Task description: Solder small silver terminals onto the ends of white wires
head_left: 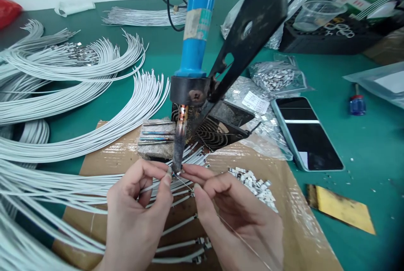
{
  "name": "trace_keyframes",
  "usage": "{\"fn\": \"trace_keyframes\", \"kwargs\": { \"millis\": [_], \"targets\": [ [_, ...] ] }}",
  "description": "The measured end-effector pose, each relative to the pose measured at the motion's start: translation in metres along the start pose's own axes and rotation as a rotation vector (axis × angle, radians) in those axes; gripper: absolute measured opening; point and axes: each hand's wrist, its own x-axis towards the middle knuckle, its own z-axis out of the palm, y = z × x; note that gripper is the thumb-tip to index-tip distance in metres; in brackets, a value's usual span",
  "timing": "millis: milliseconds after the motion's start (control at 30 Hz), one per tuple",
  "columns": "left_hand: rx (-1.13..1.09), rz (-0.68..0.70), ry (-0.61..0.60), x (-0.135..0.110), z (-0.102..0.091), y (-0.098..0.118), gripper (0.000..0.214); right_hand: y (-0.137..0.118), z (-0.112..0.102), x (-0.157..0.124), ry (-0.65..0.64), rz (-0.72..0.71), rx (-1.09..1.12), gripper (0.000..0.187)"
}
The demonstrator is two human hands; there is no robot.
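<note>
My left hand (pixel 140 205) pinches a white wire near its end, under the dark tip of a soldering iron (pixel 179 149). The iron has a blue handle and is clamped upright in a black holder (pixel 191 90). Just right of the tip, my right hand (pixel 233 208) is closed on a thin strand of solder wire (pixel 243 239), which trails down past the palm. Fingertips partly hide the joint at the tip. Beneath and between the hands lie white wires (pixel 179 224), several with small metal connectors on their ends. A pile of small white connectors (pixel 254 187) sits beside my right hand.
Bundles of white wires (pixel 126 123) fill the left side. A grey block (pixel 156 136) and a black fan (pixel 217 128) stand behind the iron tip. To the right are a phone (pixel 309 132), a yellow sponge (pixel 344 210) and a small screwdriver (pixel 357 103). Cardboard (pixel 296 237) covers the table.
</note>
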Motion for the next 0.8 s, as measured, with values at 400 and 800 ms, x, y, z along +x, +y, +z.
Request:
{"fn": "trace_keyframes", "kwargs": {
  "millis": [400, 800],
  "targets": [
    [-0.068, 0.021, 0.057, 0.0009, 0.0014, -0.0001, 0.013, -0.0031, 0.0042, -0.0004, 0.015, -0.014, 0.000, 0.023],
    [-0.042, 0.032, 0.064, -0.0007, 0.0014, 0.0006, 0.014, 0.0000, 0.0020, -0.0003, -0.003, -0.046, 0.021, 0.021]
  ]
}}
